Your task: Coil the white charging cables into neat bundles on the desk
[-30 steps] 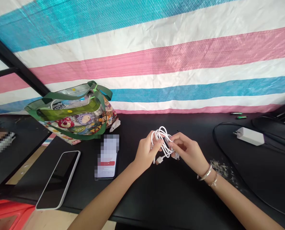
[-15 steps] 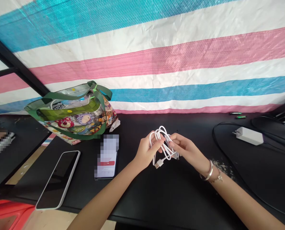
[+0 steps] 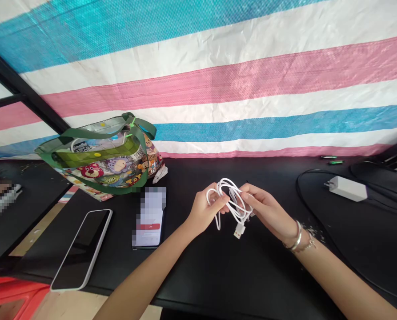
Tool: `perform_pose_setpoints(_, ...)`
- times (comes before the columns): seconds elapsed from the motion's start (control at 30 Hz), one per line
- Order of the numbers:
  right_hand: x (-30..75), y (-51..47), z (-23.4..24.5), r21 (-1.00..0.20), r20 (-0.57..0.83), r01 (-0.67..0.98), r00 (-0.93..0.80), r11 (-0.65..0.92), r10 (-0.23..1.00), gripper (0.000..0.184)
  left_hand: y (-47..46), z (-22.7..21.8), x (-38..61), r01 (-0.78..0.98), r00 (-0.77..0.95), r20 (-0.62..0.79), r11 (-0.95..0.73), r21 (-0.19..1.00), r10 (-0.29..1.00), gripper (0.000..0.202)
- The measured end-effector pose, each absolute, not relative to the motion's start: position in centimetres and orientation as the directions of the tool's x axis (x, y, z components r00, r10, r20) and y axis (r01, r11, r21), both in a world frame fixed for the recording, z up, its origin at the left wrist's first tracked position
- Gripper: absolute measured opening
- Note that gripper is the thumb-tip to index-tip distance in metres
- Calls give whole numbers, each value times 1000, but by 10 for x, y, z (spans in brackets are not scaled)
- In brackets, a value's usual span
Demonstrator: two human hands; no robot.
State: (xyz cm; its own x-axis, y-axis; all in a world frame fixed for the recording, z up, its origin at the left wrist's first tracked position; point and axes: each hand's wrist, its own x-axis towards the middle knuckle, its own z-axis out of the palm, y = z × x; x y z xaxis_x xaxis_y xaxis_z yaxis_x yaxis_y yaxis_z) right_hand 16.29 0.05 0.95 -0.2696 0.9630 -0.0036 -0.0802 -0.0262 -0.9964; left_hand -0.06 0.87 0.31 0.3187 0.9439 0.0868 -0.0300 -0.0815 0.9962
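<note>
A white USB cable (image 3: 233, 202), gathered in loose loops, is held above the black table between both hands. My left hand (image 3: 207, 208) pinches the loops from the left, thumb on top. On the other side, my right hand (image 3: 264, 209) has its thumb and fingers closed on the same loops; a bracelet circles that wrist. The USB plug (image 3: 239, 230) dangles below the bundle, its metal end pointing down. My right fingers partly cover the far end of the cable.
On the left lie a white-edged phone (image 3: 81, 251) and a lit phone (image 3: 150, 222), with a cartoon-print bag (image 3: 114, 164) behind them. At right are a white power adapter (image 3: 347, 188), black cables (image 3: 310, 209) and green batteries (image 3: 335, 162). Striped sheeting (image 3: 218, 89) hangs behind the black table (image 3: 198, 284).
The USB plug has swung to the right and slightly lower, and the loops have shifted. My right hand has moved a little right; the left stays nearly in place.
</note>
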Motion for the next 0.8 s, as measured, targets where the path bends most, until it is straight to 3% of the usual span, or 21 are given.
perform_pose_setpoints(0.27,165,6,9,-974,-39,-221,-45,-48,998,47,8,4,0,-12,311,98,-99,995,945,35)
perform_pose_setpoints(0.43,169,8,9,-922,-145,-349,-95,-169,985,45,10,3,0,-37,280,109,-103,994,954,28)
perform_pose_setpoints(0.8,160,1,9,-952,-129,-268,-76,-145,989,51,8,1,-1,2,298,171,-180,984,939,24)
